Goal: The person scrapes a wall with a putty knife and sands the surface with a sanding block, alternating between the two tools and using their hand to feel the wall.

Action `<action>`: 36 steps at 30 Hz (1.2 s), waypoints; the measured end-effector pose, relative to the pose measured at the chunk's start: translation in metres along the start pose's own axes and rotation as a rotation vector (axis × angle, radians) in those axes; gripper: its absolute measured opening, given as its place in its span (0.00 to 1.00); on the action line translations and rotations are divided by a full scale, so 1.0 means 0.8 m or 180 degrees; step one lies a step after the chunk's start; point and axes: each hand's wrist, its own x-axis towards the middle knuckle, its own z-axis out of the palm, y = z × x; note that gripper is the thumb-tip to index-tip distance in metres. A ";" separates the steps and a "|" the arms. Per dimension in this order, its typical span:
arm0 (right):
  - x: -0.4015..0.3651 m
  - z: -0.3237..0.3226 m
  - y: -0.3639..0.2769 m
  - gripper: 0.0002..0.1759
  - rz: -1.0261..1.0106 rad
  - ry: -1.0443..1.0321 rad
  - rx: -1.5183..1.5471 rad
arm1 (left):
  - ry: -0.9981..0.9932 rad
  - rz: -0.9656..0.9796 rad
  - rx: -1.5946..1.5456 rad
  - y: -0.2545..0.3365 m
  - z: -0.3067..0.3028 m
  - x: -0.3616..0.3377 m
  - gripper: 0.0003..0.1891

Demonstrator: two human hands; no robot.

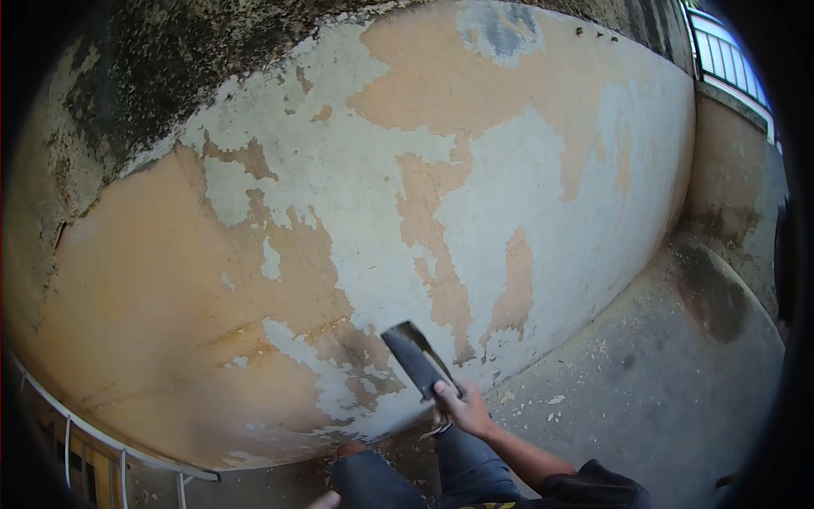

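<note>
My right hand (459, 405) is closed around a flat, dark scraper-like tool (412, 358), its thumb on the near end. The tool tilts up to the left in front of the wall (381, 195), whose pale coating is patchy and peeled, with orange areas showing. Whether its blade touches the wall I cannot tell. Only a small part of my left hand (325, 500) shows at the bottom edge; its fingers are blurred and mostly cut off.
Below are my legs in jeans (377, 479). A pale metal rail (102, 439) stands at lower left. Paint flakes lie on the grey concrete floor (644, 390). At right are a side wall (729, 170) and a barred opening (731, 59).
</note>
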 end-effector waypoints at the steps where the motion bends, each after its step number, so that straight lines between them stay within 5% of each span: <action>1: 0.022 0.000 -0.023 0.25 -0.0295 0.0089 0.0092 | -0.0166 0.0053 -0.0009 -0.001 0.006 -0.001 0.33; 8: 0.130 0.010 -0.133 0.25 -0.0964 0.0226 0.0281 | -0.1325 0.0393 -0.0068 -0.009 0.046 0.009 0.33; 10: 0.154 0.019 -0.160 0.26 -0.1040 0.0160 0.0226 | 0.1631 0.1324 0.1380 0.026 0.026 0.064 0.29; 11: 0.166 0.023 -0.176 0.27 -0.1152 0.0142 0.0171 | 0.0369 0.1380 -0.0585 0.054 0.030 0.093 0.33; 13: 0.180 0.037 -0.216 0.27 -0.1239 0.0074 0.0328 | 0.0207 0.2337 0.2420 0.090 0.051 0.180 0.32; 16: 0.183 0.044 -0.216 0.25 -0.1247 -0.0031 0.0648 | -0.0016 0.2496 0.2771 0.117 0.071 0.300 0.19; 19: 0.162 0.038 -0.125 0.27 -0.0734 0.0275 0.0794 | -0.0017 0.4262 0.4828 0.174 0.129 0.445 0.16; 22: 0.161 0.043 -0.153 0.27 -0.0706 0.0498 0.0550 | -0.0281 0.5238 0.5561 0.223 0.174 0.570 0.22; 26: 0.182 0.051 -0.241 0.26 -0.1187 0.0444 0.0400 | -0.0221 0.5296 0.5573 0.256 0.229 0.595 0.27; 32: 0.159 0.041 -0.168 0.26 -0.0731 0.0551 0.0392 | 0.0097 0.5352 0.5757 0.249 0.236 0.610 0.32; 36: 0.182 0.055 -0.270 0.27 -0.1186 0.0273 0.0196 | 0.0158 0.5425 0.5632 0.252 0.238 0.610 0.30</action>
